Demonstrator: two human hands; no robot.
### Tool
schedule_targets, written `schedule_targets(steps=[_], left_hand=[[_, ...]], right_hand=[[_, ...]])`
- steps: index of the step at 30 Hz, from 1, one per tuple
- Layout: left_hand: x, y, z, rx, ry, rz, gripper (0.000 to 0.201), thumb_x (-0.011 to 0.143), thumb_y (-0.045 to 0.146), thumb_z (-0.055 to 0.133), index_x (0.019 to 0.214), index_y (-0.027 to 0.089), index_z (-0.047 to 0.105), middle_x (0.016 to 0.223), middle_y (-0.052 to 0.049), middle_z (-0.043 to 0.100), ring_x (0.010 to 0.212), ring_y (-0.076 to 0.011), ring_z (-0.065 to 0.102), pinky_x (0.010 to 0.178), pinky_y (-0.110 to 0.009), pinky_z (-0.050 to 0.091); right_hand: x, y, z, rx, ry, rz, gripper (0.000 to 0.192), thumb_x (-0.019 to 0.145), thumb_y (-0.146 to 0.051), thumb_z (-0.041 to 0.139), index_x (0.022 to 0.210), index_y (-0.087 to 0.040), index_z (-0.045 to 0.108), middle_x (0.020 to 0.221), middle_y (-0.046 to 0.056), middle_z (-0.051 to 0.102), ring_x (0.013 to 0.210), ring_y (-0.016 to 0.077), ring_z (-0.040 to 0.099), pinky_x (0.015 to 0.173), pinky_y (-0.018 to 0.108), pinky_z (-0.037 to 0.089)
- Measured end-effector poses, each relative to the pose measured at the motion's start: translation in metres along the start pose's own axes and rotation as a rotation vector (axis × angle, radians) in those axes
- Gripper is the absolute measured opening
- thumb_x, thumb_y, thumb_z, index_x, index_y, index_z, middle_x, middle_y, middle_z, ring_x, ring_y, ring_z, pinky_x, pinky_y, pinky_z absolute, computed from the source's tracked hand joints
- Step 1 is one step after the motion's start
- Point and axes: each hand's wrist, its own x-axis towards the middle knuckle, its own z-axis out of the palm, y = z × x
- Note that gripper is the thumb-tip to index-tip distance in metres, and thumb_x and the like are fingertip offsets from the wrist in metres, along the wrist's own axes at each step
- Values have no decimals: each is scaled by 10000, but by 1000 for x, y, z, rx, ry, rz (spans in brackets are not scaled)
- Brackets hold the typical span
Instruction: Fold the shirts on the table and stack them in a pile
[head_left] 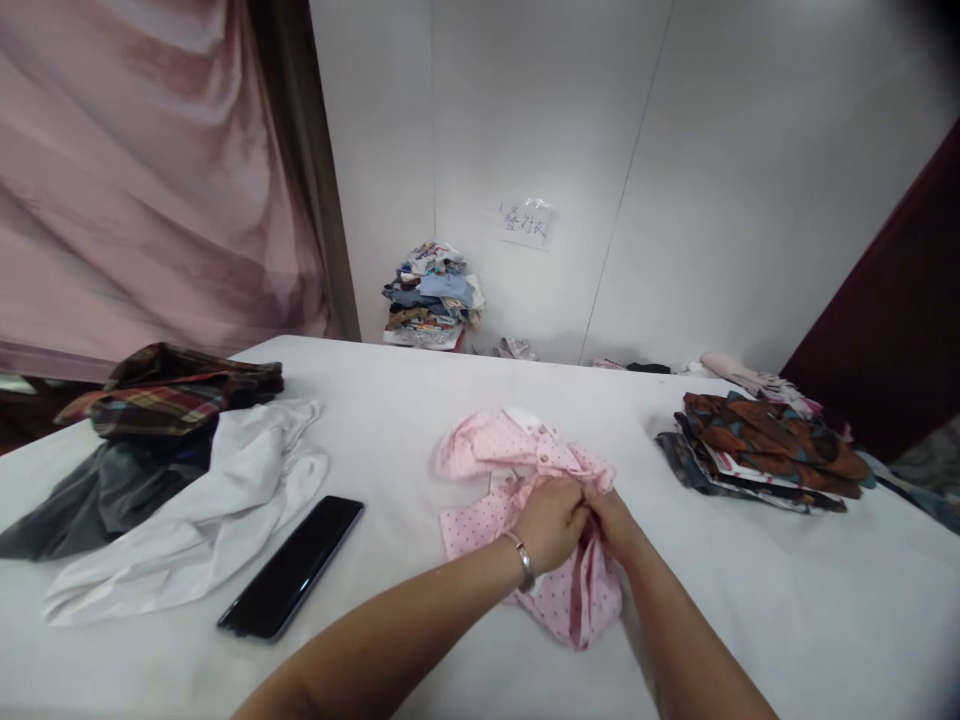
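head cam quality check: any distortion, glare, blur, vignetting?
Head view: wide-angle bending at the edges, dark vignette in the right corners; soft even light, faint shadows under the pink shirt; dull reflection on the phone; wall sign too soft to read; left hand and right hand reasonably sharp.

Garment-sorting workroom, not a home. Evidence: large white-covered table [420,400], folded shirts stacked at right [765,450], clothing heap against bare panel wall [433,295], handwritten paper label [527,222] taped above, pink curtain [142,170].

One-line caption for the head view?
Both hands, left hand and right hand, grip a crumpled pink dotted shirt on a white table.
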Motion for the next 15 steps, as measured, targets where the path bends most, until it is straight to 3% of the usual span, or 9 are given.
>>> schedule_targets(steps=[2,4,7,10,12,15], left_hand=[[-4,1,-1,-5,-93,27,160,763,158,515,697,245,633,774,-57,676,778,-233,613,815,-435,457],[-5,0,-16,-20,-147,-2,165,818,240,502,795,268,663,830,-52,693,790,-228,626,762,-410,489],[-6,-13,-53,50,-1,-154,261,879,387,443,1000,274,645,958,-52,687,851,-212,633,740,-378,523],[-7,-43,-92,321,224,-310,430,858,381,475,1252,216,518,1277,-100,571,1111,-235,559,921,-400,470],[-8,-68,-108,450,189,-459,583,794,357,559,1336,179,438,1401,-131,469,1230,-267,481,981,-401,423],[-7,-96,-115,444,20,-635,462,718,345,627,1139,158,602,1142,-126,666,999,-262,632,788,-335,502]], right_hand=[[-3,-3,5,8,92,-8,377,718,-508,703,923,-193,730,977,91,729,973,295,654,891,429,496],[-3,-5,4,-26,253,2,390,685,-491,738,919,-178,730,967,93,732,983,302,650,887,430,498],[-2,-5,-1,-22,423,54,455,652,-493,762,959,-160,721,995,102,728,1011,309,643,907,438,494],[1,-1,-6,-1,454,77,488,666,-487,754,1024,-159,700,1046,91,717,1044,296,635,950,433,477],[3,1,-6,-1,427,80,486,684,-481,743,1050,-165,690,1067,80,711,1052,284,635,966,422,474],[5,-4,-3,-2,394,74,454,695,-495,723,1018,-176,698,1028,82,721,1006,282,657,918,417,511]])
